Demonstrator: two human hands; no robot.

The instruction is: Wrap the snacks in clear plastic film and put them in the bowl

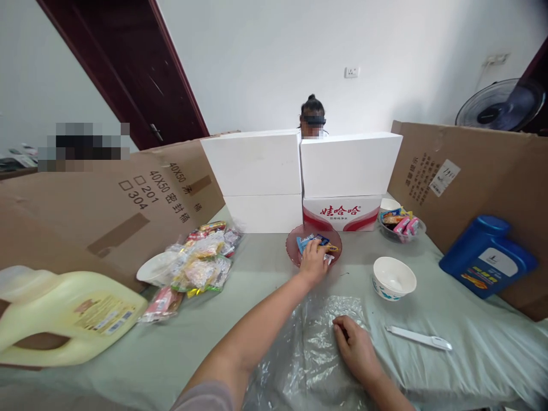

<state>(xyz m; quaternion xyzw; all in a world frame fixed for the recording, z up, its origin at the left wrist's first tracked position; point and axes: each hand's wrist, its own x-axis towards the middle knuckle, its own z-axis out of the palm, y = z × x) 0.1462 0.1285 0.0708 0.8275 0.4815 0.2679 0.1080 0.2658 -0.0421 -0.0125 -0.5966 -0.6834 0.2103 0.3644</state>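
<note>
My left hand [314, 263] reaches into a pink glass bowl [293, 248] near the white boxes. Its fingers are bent down and closed on the small wrapped snack packets [305, 242], which are blue, white and yellow; the fingertips are partly hidden. Closer to me, my right hand [354, 346] rests loosely curled on a clear plastic bag [317, 342] spread over the table, with nothing visible in its fingers. A white paper bowl [394, 278] with a blue-green pattern stands to the right of the pink bowl. Near my right hand lies a white utility knife [419, 338].
White boxes [261, 182] stand stacked behind, between cardboard panels [171, 200]. At left are heaped snack packets [204, 260], a white bowl [152, 269] and a yellow jug [77, 314]. To the right are a clear bowl of packets [401, 225] and a blue bottle [486, 257]. A person [312, 117] is behind.
</note>
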